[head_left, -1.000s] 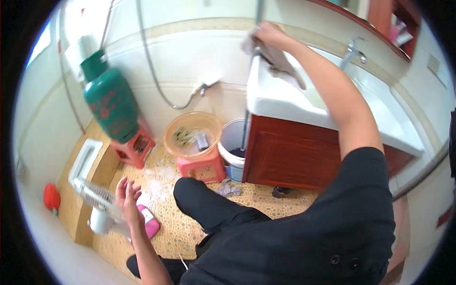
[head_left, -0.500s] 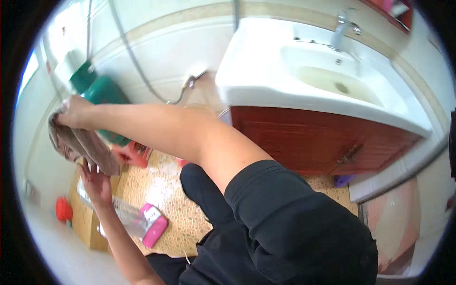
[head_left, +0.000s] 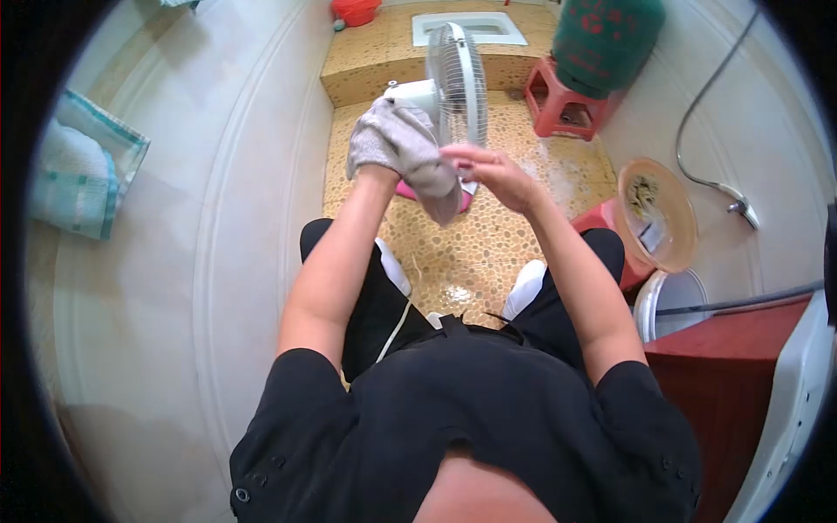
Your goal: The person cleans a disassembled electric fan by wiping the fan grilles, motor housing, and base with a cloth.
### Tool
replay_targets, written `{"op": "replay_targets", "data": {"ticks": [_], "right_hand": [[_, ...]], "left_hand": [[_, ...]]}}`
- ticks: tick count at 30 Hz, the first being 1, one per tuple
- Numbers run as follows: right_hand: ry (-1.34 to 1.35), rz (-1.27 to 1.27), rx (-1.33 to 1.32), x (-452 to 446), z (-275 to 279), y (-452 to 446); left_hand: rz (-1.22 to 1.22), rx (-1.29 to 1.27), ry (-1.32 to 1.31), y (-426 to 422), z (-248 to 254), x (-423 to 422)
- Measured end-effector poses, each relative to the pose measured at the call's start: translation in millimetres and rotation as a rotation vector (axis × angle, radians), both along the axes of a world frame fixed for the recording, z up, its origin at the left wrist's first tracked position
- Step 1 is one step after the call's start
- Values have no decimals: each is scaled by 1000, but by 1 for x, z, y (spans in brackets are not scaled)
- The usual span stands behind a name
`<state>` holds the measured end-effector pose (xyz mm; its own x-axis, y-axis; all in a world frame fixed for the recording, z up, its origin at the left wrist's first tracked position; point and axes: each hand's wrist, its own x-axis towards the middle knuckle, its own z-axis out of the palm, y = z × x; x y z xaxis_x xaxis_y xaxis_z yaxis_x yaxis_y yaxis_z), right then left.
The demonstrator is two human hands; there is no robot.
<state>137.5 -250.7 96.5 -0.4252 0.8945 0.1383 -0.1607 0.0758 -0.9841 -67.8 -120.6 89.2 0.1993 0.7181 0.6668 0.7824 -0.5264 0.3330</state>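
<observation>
A grey-brown cloth [head_left: 403,139] is draped over my left hand, covering it down to the wrist, so its fingers are hidden. One end of the cloth hangs down to the right. My right hand [head_left: 501,177] is beside the cloth's right side, fingers stretched out and slightly blurred; whether they touch it I cannot tell. Just beyond both hands stands a white electric fan [head_left: 459,83] with a wire grille, facing right. Its pink base [head_left: 406,189] is partly hidden behind the cloth. A pale cord [head_left: 395,331] runs over the floor near my left leg.
To the right, a green gas cylinder [head_left: 602,39] rests on a red stool [head_left: 565,105]. A tan basin [head_left: 680,187] holds several things, near a white bucket [head_left: 647,305]. A squat toilet [head_left: 497,29] is set in the raised step. Towels [head_left: 78,166] hang at left.
The view has swung from the sink side toward the fan and step. The cloth, earlier gripped in my right hand above my open left hand, now covers my left hand.
</observation>
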Motion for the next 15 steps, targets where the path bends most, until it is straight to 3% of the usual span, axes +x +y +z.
{"op": "replay_targets", "data": {"ticks": [1,4,7,8,9,11,13,15], "right_hand": [[4,10,-32,-5,-12,-1],[188,-283,-451,-21,-28,1],[759,-145,-744,-23,-40,4],[966,206,-589,-20,-58,9],[984,-152,-560,-43,-32,2],[955,-284,-529,-52,-24,-4],[821,-350,-478,-37,-18,-8],[630,-427,-368,-9,-8,-9]], "left_hand": [[33,12,651,-48,54,8],[15,-30,777,-66,69,18],[-17,24,1013,-90,72,37],[-98,29,973,-95,53,46],[-219,4,821,-101,19,52],[-541,-60,533,-100,-7,59],[-878,-150,300,-88,9,60],[-740,-110,24,-61,10,56]]}}
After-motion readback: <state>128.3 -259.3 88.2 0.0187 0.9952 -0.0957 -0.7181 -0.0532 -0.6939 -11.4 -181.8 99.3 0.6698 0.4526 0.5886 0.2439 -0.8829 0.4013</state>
